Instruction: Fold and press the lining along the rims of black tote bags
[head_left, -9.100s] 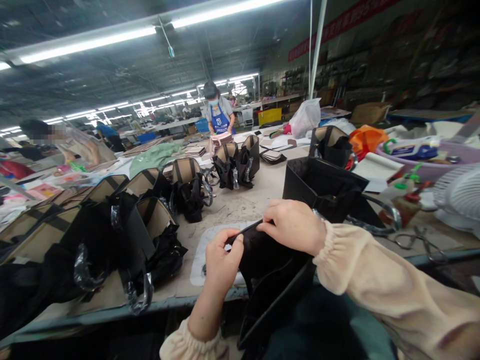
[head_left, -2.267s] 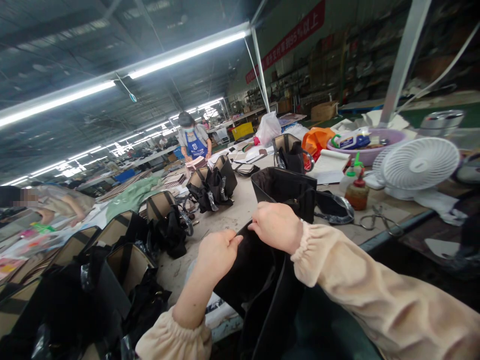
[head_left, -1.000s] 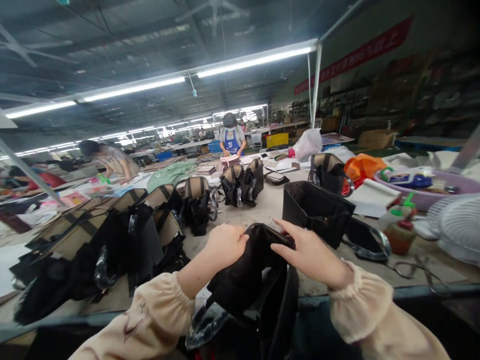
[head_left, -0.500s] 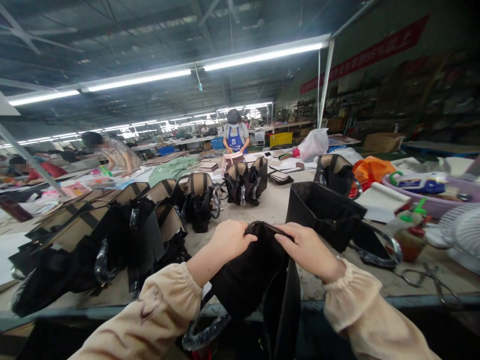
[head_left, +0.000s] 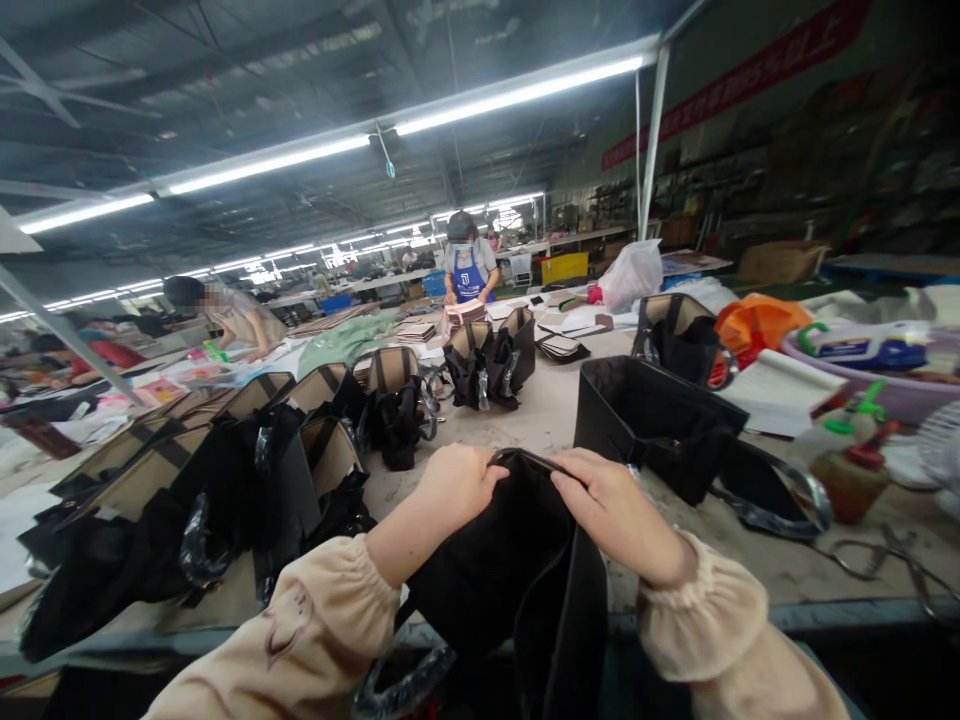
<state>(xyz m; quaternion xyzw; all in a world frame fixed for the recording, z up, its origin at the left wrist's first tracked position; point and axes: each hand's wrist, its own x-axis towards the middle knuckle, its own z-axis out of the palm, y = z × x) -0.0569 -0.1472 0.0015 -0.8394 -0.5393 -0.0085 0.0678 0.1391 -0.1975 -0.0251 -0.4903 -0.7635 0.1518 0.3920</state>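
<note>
Gripping blk bag [head_left: 487, 580], btl [head_left: 874, 346] in basin [head_left: 904, 397]

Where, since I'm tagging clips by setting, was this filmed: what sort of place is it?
Probably a bag-making workshop: a black bag is in hand, similar bags crowd the table, and farther back a person in a blue apron stands at a stack of flat pieces.

The scuffed tabletop [head_left: 551, 412] bore black bags [head_left: 289, 485] crowded on its left and an open bag [head_left: 675, 425] right of centre. Further right lay a notepad [head_left: 780, 392] and scissors [head_left: 891, 547], with bottles [head_left: 849, 484] upright between them and a basin [head_left: 892, 402] behind.
</note>
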